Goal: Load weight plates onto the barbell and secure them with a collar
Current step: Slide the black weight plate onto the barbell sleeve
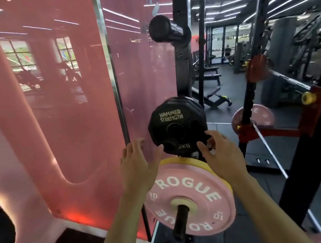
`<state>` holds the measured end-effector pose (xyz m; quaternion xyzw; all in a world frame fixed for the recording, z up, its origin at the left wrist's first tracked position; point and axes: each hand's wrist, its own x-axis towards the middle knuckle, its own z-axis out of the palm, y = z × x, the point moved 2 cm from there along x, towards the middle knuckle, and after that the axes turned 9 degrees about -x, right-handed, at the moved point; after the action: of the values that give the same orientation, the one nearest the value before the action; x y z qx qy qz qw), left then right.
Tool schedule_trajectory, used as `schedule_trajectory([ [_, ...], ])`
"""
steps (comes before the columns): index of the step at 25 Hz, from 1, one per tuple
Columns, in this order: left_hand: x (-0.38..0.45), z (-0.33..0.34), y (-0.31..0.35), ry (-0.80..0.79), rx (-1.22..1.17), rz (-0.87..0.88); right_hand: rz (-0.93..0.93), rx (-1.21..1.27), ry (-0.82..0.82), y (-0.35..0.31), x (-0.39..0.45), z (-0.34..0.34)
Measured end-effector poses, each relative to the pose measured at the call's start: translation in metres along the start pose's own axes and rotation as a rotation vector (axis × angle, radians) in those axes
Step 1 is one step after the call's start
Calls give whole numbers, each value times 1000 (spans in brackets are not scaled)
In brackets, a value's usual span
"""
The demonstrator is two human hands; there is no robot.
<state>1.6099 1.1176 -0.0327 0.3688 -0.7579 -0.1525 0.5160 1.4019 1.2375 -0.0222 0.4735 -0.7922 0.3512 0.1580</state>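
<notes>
Black plate (177, 128), stored on a rack peg (171, 143) at 12 o'clock above the pink plate (192, 200); left hand (137, 163) spread beside it, right hand (218, 150) gripping its rim. Best lifted square, two-handed.

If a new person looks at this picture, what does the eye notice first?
Probably the pink ROGUE plate low in the centre, on a black peg. Just above it, both hands reach for the black Hammer Strength plate: left hand open beside it, right hand at its lower right edge.
</notes>
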Motion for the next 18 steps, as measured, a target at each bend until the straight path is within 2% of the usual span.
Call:
schedule_trajectory([
  [3, 33, 19, -25, -22, -64, 12, 71, -48, 60, 2, 20, 14],
  [10, 106, 57, -63, -176, -75, 185, 152, -205, 166, -12, 52, 30],
  [14, 120, 66, -74, -168, -103, 281, 220, -275, 225, -14, 52, 35],
  [18, 119, 63, -73, -170, -165, 242, 199, -281, 236, -20, 49, 37],
])
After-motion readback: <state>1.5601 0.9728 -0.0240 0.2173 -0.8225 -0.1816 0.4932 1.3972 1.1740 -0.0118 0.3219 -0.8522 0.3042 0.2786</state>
